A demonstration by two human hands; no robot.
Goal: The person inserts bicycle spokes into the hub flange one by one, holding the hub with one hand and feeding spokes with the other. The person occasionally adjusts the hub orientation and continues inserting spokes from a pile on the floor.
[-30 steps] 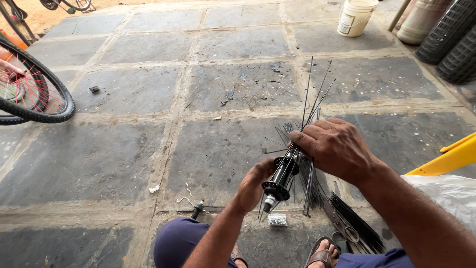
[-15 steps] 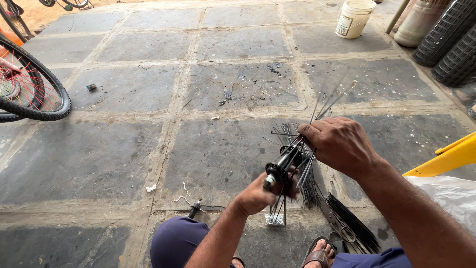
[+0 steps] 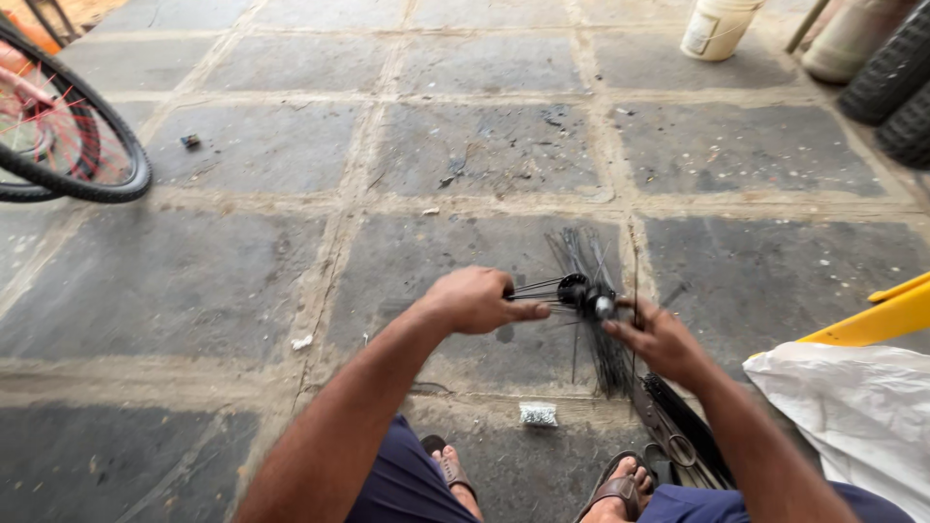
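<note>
Left hand (image 3: 477,300) clenched on the left end of the black wheel hub (image 3: 578,291), fingers wrapped around spokes there. Right hand (image 3: 662,339) pinches the hub's silver axle end (image 3: 604,307) from the right with thumb and fingertips. Hub sits between the two hands, held off the floor, axis roughly horizontal. Loose black spokes (image 3: 591,254) fan up from the hub, more hang down below it. Under the right wrist: a dark bundle of parts (image 3: 683,441) on the stone-tile floor (image 3: 484,145). Small silver packet (image 3: 539,415) on the floor just ahead of the sandalled feet (image 3: 620,489). White sack (image 3: 857,407) at right, yellow edge (image 3: 886,315) above it. Bicycle wheel (image 3: 68,126) far left, white bucket (image 3: 715,27) and tyres (image 3: 896,82) top right, well apart.
</note>
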